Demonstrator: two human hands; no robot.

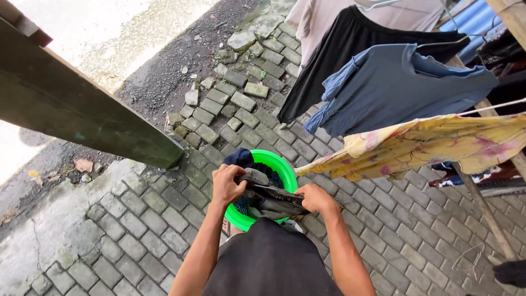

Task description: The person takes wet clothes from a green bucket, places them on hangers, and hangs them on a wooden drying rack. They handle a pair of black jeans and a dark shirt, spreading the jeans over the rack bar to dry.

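Observation:
A green plastic basin (pixel 275 160) full of dark wet clothes stands on the paving just in front of me. Both hands grip a twisted grey and black garment (pixel 269 193) above the basin. My left hand (pixel 227 185) clasps its left end and my right hand (pixel 315 198) clasps its right end. A dark blue cloth (pixel 239 158) hangs over the basin's far left rim.
A yellow patterned cloth (pixel 422 143) hangs on a line to the right, with a blue shirt (pixel 394 85), a black garment (pixel 350 49) and a pale shirt (pixel 323 16) behind it. A dark wooden beam (pixel 82 109) slants at the left. Grey paving bricks (pixel 137 225) cover the ground.

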